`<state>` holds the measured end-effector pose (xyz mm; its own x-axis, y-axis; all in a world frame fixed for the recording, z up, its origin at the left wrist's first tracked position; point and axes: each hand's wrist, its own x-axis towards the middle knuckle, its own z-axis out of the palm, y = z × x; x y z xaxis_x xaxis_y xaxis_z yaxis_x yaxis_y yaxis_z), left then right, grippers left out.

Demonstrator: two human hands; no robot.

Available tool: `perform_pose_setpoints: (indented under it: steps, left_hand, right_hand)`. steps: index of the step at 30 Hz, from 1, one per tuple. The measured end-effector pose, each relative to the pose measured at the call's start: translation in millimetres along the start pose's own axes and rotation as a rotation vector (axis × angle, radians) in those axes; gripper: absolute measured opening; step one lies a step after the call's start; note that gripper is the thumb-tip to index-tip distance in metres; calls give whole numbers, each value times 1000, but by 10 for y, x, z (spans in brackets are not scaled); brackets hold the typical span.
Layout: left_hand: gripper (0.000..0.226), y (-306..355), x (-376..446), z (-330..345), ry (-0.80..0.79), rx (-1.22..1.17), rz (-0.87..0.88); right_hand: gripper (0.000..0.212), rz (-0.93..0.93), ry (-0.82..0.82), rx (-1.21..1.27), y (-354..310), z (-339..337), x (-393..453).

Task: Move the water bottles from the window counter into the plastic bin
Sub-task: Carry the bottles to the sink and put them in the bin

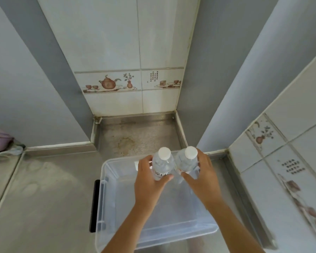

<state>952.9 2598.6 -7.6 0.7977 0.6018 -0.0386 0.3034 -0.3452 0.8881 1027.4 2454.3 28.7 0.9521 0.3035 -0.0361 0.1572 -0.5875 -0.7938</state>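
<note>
Both forearms reach over the clear rectangular plastic bin [106, 207]; left hand [150, 181] and right hand [202, 178] each grip a clear white-capped water bottle [161, 166], [187, 161]. Bottles touching might knock and slip.

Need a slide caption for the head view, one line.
Each hand, left and right, holds an upright water bottle over the far end of a clear plastic bin.

Bottle label [161, 173] and wall tile [153, 76] text: too blurry to read.
</note>
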Motion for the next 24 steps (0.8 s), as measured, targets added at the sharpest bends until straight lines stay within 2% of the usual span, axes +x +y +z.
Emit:
perform_pose_setpoints:
  steps: [2, 5, 8, 10, 14, 24]
  left_hand:
    - [73, 30, -40, -64, 19, 30, 69]
    - [69, 196, -132, -183, 80, 139, 239]
    - [69, 398, -313, -252, 146, 314, 422]
    - [69, 500, -498, -257, 137, 419, 509]
    - [50, 620, -967, -143, 72, 551, 718]
    - [52, 1058, -2542, 475, -184, 471, 1050]
  right_hand:
    - [61, -47, 25, -42, -18, -92, -99]
    - [54, -118, 96, -248, -44, -258, -271]
    - [46, -226, 272, -445, -76, -455, -563]
    - [47, -270, 362, -519, -60, -597, -814]
    - [51, -195, 401, -563, 87, -888, -1417]
    - [51, 63, 537, -559, 747, -1697, -3314]
